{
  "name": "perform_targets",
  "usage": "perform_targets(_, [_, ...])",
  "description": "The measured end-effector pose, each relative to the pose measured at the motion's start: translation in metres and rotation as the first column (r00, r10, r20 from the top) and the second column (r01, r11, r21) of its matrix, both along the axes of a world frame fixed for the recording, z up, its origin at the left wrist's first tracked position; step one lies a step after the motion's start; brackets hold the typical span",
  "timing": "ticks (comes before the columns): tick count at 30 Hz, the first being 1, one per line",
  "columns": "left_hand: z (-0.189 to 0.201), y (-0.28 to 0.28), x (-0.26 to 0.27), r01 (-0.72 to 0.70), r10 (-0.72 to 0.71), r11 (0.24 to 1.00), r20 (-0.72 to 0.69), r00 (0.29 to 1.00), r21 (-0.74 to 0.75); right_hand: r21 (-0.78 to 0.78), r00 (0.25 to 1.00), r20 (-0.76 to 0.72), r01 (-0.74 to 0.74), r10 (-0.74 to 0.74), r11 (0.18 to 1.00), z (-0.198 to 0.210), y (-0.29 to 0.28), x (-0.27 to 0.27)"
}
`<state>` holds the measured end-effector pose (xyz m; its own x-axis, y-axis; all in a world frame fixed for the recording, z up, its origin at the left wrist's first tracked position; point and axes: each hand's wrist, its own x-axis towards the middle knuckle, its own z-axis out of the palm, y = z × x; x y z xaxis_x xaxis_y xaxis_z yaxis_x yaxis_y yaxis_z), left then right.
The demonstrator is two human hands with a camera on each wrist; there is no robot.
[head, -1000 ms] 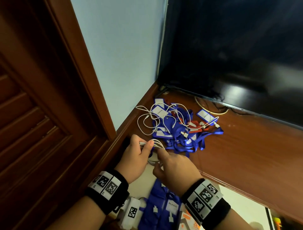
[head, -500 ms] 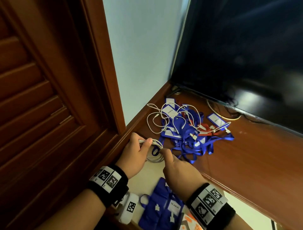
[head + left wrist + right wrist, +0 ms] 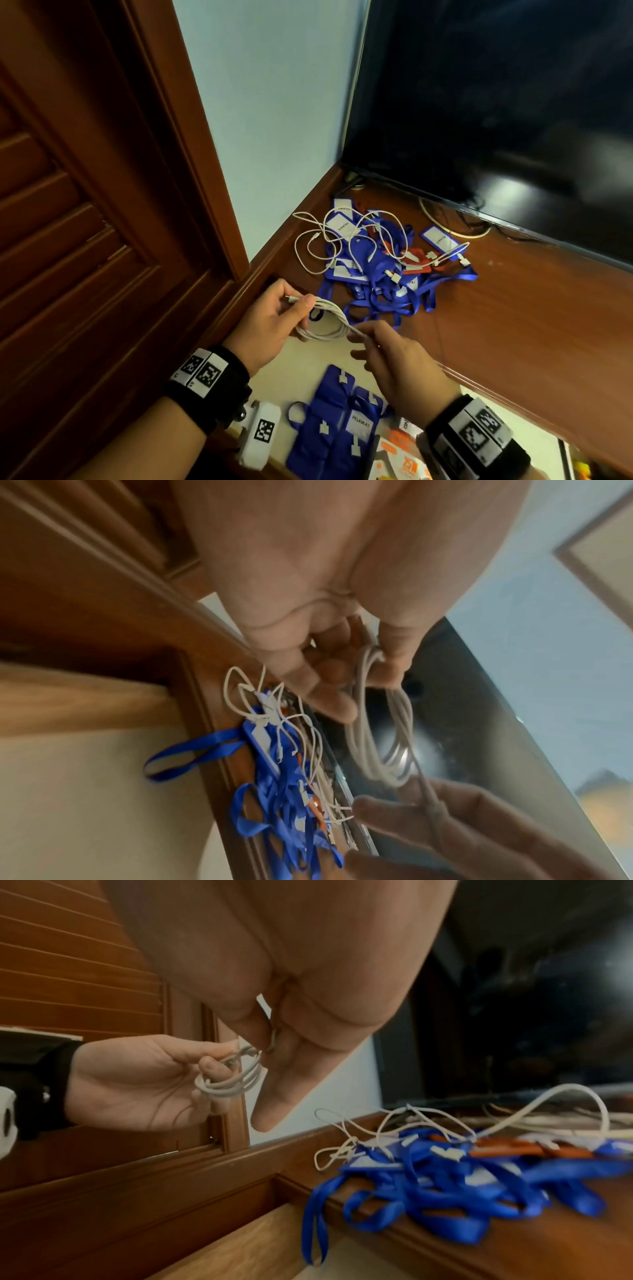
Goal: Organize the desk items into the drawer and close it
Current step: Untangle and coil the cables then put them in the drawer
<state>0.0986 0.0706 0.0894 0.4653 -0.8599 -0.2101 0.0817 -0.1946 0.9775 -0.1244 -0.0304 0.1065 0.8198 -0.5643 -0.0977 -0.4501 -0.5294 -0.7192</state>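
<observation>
A coil of white cable (image 3: pixel 323 320) hangs over the open drawer (image 3: pixel 301 370). My left hand (image 3: pixel 296 305) pinches the coil's top between thumb and forefinger, and the plug end sticks out past the thumb. My right hand (image 3: pixel 361 337) pinches the cable's loose end at the coil's right side. The left wrist view shows the coil (image 3: pixel 378 750) dangling below the left hand (image 3: pixel 359 674). In the right wrist view the right hand (image 3: pixel 270 1039) meets the coil (image 3: pixel 232 1085). A tangle of blue lanyards, badges and white cables (image 3: pixel 376 263) lies on the wooden desk (image 3: pixel 513 325).
Folded blue lanyards with badges (image 3: pixel 337 431) and orange packets (image 3: pixel 397 455) lie in the drawer. A dark TV screen (image 3: pixel 496 120) stands at the back of the desk. A louvred wooden door (image 3: pixel 85 240) fills the left.
The hands have moved a little apart, and the right hand now holds the cable's end out to the coil's right. The coil hangs more openly from the left hand.
</observation>
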Motion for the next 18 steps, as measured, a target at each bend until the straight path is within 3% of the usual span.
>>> perform_targets(2, [-0.008, 0.005, -0.001, 0.006, 0.006, 0.996, -0.134, 0.991, 0.090, 0.027, 1.000, 0.004, 0.001, -0.001, 1.000, -0.012, 0.000, 0.002])
perform_targets(4, [-0.022, 0.012, 0.003, 0.028, 0.004, 0.977, -0.147, 0.989, 0.210, -0.005, 0.999, -0.047, 0.006, -0.006, 1.000, -0.031, 0.001, 0.010])
perform_targets(6, [-0.037, 0.020, 0.007, 0.043, -0.020, 0.941, -0.072, 0.997, 0.337, -0.039, 0.988, -0.151, -0.015, 0.009, 0.999, -0.055, 0.005, 0.022])
perform_targets(12, [-0.085, 0.031, 0.016, 0.022, -0.180, 0.780, 0.191, 0.965, 0.625, 0.062, 0.918, -0.392, -0.039, 0.060, 0.997, -0.112, 0.008, 0.070])
perform_targets(14, [-0.098, 0.031, 0.017, 0.004, -0.302, 0.694, 0.286, 0.910, 0.720, 0.091, 0.888, -0.450, -0.057, 0.092, 0.994, -0.127, 0.009, 0.085])
perform_targets(18, [-0.121, 0.030, 0.012, -0.022, -0.589, 0.522, 0.379, 0.714, 0.853, 0.116, 0.817, -0.560, -0.087, 0.138, 0.989, -0.156, 0.008, 0.101])
